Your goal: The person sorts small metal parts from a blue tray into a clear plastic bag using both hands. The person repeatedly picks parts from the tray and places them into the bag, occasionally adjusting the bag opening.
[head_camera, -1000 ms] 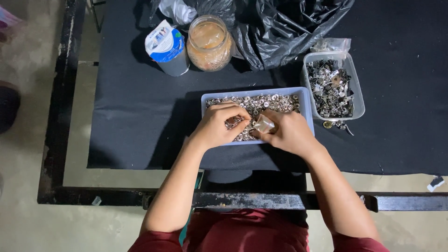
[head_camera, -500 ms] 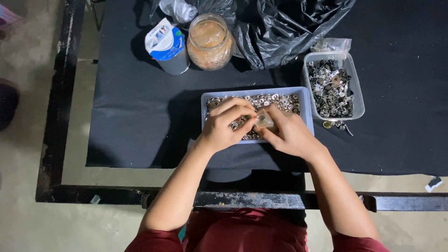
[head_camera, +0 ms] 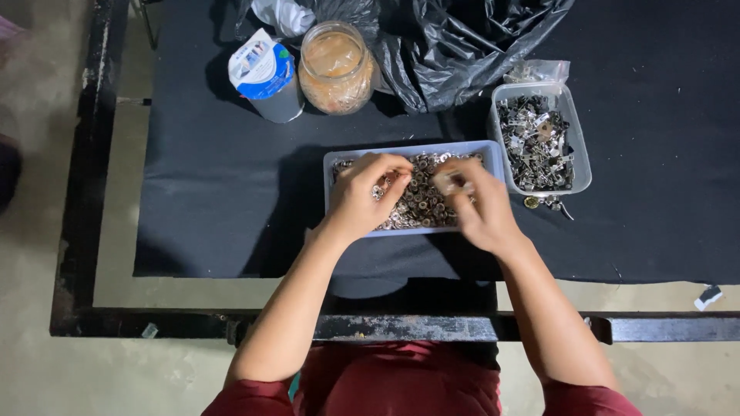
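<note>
Digging in the pale blue tray [head_camera: 333, 163] full of little shiny metal rings [head_camera: 420, 202], my left hand [head_camera: 366, 196] has its fingers curled and pinched over the pile, but I cannot tell if a ring is caught in them. My right hand [head_camera: 478, 204] is bent over the right end of the tray, and its fingertips look blurry, so I cannot tell what they hold. The tray sits on the black cloth [head_camera: 231, 192] right in front of me. Beside it on the right is a clear box [head_camera: 580, 166] of metal bits. Farther back stand a glass jar [head_camera: 336, 68], a blue and white carton [head_camera: 266, 73] and a black plastic bag [head_camera: 462, 38].
</note>
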